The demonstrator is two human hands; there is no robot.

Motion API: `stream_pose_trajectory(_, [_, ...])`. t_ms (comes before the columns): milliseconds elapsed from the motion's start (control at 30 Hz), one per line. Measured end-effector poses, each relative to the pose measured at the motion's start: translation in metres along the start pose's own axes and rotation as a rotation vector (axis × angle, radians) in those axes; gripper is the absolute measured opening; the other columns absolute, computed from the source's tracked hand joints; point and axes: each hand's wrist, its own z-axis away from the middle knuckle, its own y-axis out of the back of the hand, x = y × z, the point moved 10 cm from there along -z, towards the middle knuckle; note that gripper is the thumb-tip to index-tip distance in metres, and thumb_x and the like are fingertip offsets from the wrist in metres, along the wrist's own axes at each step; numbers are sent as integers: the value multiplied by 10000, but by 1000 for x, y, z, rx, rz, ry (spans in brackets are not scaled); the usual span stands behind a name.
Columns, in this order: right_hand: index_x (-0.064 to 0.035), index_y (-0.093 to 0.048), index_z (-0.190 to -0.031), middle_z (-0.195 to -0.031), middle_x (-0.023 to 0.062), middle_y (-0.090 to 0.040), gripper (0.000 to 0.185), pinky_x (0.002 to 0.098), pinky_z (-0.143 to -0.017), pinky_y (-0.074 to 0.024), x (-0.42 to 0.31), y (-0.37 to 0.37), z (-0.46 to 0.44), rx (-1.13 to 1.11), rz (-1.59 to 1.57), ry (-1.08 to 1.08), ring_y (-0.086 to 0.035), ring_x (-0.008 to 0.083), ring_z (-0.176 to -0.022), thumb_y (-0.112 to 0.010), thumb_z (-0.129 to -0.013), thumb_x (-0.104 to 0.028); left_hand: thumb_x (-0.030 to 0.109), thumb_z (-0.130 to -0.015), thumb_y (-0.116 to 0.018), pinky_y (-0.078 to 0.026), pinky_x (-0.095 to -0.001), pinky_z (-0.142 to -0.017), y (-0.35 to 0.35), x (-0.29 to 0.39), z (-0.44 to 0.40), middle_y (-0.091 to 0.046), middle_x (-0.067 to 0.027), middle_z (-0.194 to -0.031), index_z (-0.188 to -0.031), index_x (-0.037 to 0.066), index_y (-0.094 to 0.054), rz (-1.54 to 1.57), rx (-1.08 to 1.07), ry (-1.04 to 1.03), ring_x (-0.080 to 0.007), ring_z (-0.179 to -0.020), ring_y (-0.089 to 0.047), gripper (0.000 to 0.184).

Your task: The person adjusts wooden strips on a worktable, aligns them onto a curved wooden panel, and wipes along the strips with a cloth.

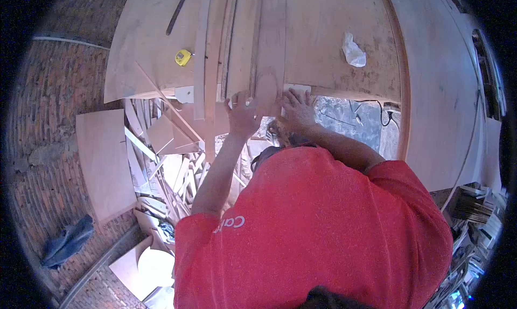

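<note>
My left hand rests at the near end of a long wooden plank, on its left side, fingers apart. On the plank's right side, my right hand lies with fingers spread, close to a small white piece at the table's edge. Between my hands, the plank's end reaches past the wooden table's near edge. Narrow strips run lengthwise to the left of it. The undersides of both hands are hidden.
A hammer and a yellow tape measure lie on the table's left part, a crumpled white item on its right. Several wood offcuts cover the floor below. A large panel stands at the right, beside a brick surface far left.
</note>
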Motion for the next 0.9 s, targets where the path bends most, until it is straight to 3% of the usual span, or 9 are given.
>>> stream_pose_trajectory(33, [-176, -502, -1483, -1598, 140, -386, 719, 717, -1199, -27, 0, 1, 0, 3, 0, -7, -241, 363, -1532, -704, -857, -465, 452, -797, -791, -206, -678, -1127, -9, 8, -2, -468, -163, -1436, -1229, 188, -687, -111, -48, -134, -373, -1408, -355, 517])
stream_pose_trajectory(133, [-175, -518, -1469, -1586, 114, -404, 716, 737, -1186, -29, -5, 11, -1, 2, 41, 24, -242, 346, -1534, -719, -846, -465, 475, -763, -815, -112, -719, -1151, -22, 9, -4, -451, -161, -1442, -1246, 194, -672, -167, -159, -255, -343, -1437, -320, 577])
stream_pose_trajectory(233, [-179, -517, -1469, -1580, 98, -410, 728, 762, -1167, -32, -5, 17, -7, 0, 27, 32, -250, 334, -1532, -734, -836, -464, 425, -787, -806, -23, -773, -1150, -32, 0, -13, -378, -157, -1548, -1246, 169, -669, -192, -288, -205, -317, -1505, -252, 543])
stream_pose_trajectory(300, [-223, -572, -1429, -1531, 91, -451, 667, 754, -1174, -27, -1, 22, -15, 53, 71, 38, -280, 323, -1515, -745, -831, -461, 429, -781, -808, -15, -783, -1146, -31, 0, -22, -378, -153, -1551, -1254, 160, -666, -218, -315, -207, -317, -1504, -256, 563])
stream_pose_trajectory(467, [-218, -542, -1457, -1525, 87, -468, 702, 764, -1166, -33, 19, 24, -45, 70, 114, -16, -306, 326, -1506, -746, -828, -456, 445, -802, -774, -22, -796, -1140, -29, 8, -49, -392, -146, -1550, -1260, 131, -668, -293, -348, -223, -324, -1483, -296, 566])
stream_pose_trajectory(567, [-212, -531, -1467, -1538, 79, -463, 698, 770, -1162, -42, 26, 33, -64, 51, 149, -51, -302, 322, -1511, -724, -848, -471, 429, -833, -720, -35, -800, -1139, -25, 15, -68, -432, -157, -1506, -1230, 101, -681, -310, -174, -282, -330, -1456, -343, 516])
stream_pose_trajectory(733, [-205, -516, -1481, -1570, 69, -437, 698, 775, -1163, -41, 44, 51, -94, -1, 154, -78, -279, 311, -1528, -692, -871, -496, 332, -834, -680, -30, -797, -1141, -42, 12, -100, -460, -157, -1472, -1236, 82, -676, -353, -287, -205, -324, -1432, -379, 474])
stream_pose_trajectory(833, [-208, -508, -1486, -1576, 75, -427, 703, 779, -1162, -34, 54, 64, -115, 4, 153, -87, -273, 327, -1528, -695, -870, -488, 289, -827, -669, -30, -789, -1148, -48, 7, -122, -476, -146, -1443, -1233, 84, -678, -350, -205, -183, -319, -1412, -400, 455])
stream_pose_trajectory(900, [-163, -404, -1561, -1604, 111, -408, 811, 795, -1152, -47, 63, 63, -126, -100, 110, -94, -257, 364, -1534, -699, -871, -472, 273, -827, -660, -34, -784, -1151, -51, 4, -135, -489, -141, -1415, -1222, 91, -685, -338, -150, -175, -317, -1400, -408, 435])
